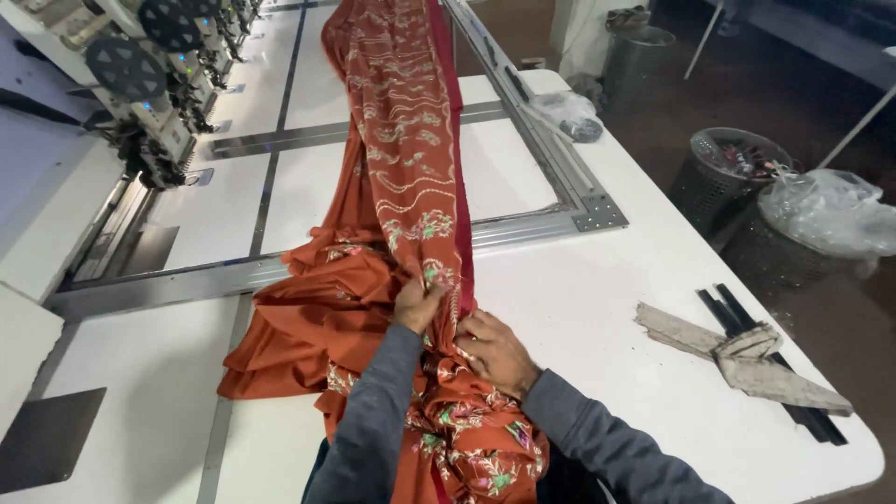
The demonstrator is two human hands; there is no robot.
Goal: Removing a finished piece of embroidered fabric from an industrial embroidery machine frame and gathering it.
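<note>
Both hands met on the embroidered orange cloth (401, 187) stretched along the white table (597, 299): the left hand (417, 303) pinched a fold, the right hand (497, 353) pressed beside it, fingers curled into the fabric.

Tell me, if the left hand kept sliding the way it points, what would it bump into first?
Probably just more of the orange embroidered cloth. The left hand points up the table along it, already gripping a fold. Depth is hard to judge, but nothing else seems to lie in that line.
</note>
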